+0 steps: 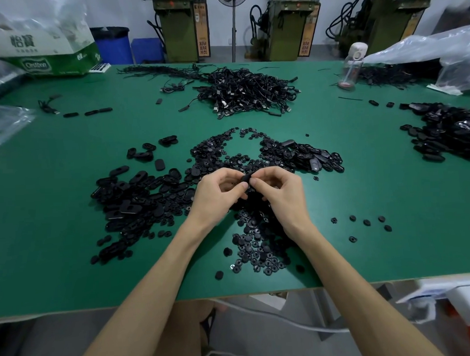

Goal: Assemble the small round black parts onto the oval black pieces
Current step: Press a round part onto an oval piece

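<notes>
Above the middle of the green table (54, 202), my left hand (218, 192) and my right hand (280, 194) meet, and both pinch one small black piece (246, 178) between their fingertips. Whether it is an oval piece alone or with a round part on it is hidden by the fingers. A heap of oval black pieces (138, 198) lies to the left of my hands. Small round black parts (258, 246) are scattered under and in front of my wrists, and more round parts (216, 149) lie beyond my hands.
A tangle of black cables (249, 93) sits at the table's far middle. Another pile of black pieces (452, 133) lies at the right. A clear bottle (351, 67), plastic bags (422, 48) and a green-and-white carton (48, 56) stand along the far edge. Machines line the back wall.
</notes>
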`<move>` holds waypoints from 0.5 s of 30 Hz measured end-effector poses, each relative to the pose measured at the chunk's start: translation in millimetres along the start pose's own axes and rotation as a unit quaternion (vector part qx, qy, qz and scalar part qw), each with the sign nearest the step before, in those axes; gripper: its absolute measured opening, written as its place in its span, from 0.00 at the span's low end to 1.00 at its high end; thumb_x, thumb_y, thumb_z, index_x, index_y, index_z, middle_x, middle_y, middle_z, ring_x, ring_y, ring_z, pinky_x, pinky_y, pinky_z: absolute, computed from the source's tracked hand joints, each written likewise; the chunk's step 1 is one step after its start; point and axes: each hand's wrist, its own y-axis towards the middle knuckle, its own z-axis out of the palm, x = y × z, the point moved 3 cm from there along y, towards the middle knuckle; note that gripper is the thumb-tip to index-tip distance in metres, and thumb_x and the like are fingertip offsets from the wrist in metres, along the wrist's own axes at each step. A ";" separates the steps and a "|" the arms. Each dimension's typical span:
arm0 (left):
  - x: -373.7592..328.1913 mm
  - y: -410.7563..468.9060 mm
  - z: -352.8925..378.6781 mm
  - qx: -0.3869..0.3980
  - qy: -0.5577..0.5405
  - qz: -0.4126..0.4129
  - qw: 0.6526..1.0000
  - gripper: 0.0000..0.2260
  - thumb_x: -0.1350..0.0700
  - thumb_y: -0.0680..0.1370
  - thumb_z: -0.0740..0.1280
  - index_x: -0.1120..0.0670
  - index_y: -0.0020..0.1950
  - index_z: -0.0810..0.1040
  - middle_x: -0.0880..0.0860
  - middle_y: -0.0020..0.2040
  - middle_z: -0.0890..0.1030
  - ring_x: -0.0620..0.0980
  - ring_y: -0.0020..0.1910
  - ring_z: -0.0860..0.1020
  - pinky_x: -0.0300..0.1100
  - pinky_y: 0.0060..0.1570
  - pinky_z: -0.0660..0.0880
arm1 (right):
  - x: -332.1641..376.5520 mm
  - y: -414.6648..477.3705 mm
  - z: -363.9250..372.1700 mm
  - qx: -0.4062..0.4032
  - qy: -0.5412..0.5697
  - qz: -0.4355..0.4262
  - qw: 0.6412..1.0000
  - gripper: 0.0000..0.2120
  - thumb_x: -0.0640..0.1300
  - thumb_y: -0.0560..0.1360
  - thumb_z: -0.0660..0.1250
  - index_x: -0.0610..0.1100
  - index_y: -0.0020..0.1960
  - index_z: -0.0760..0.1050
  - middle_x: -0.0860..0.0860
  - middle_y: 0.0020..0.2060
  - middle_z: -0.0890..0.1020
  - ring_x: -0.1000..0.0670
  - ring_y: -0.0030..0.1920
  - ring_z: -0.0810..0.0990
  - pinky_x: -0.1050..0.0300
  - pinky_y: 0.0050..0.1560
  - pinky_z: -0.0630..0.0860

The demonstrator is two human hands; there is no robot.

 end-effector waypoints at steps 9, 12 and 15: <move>-1.9 -1.5 -0.4 0.002 -0.020 -0.005 1.000 0.06 0.62 0.78 0.74 0.57 0.55 0.83 0.53 0.43 0.87 0.49 0.40 0.86 0.35 0.39 0.77 | -1.1 0.7 0.6 -0.008 -0.005 -0.001 1.000 0.03 0.40 0.76 0.75 0.47 0.47 0.84 0.52 0.39 0.85 0.57 0.38 0.79 0.61 0.41 0.76; -3.2 -1.8 -0.6 0.003 -0.023 -0.008 1.000 0.06 0.63 0.79 0.74 0.57 0.54 0.83 0.55 0.43 0.87 0.50 0.40 0.86 0.36 0.39 0.78 | -2.1 1.4 1.1 -0.006 -0.016 -0.002 1.000 0.02 0.40 0.76 0.75 0.47 0.47 0.83 0.53 0.39 0.85 0.57 0.39 0.79 0.58 0.42 0.77; -4.5 -2.6 -0.8 0.001 -0.026 -0.008 1.000 0.05 0.63 0.79 0.73 0.58 0.54 0.83 0.56 0.43 0.87 0.50 0.40 0.86 0.39 0.40 0.80 | -3.6 2.2 2.4 -0.003 -0.033 -0.002 0.999 0.03 0.41 0.77 0.75 0.48 0.47 0.82 0.54 0.39 0.84 0.58 0.39 0.79 0.56 0.43 0.77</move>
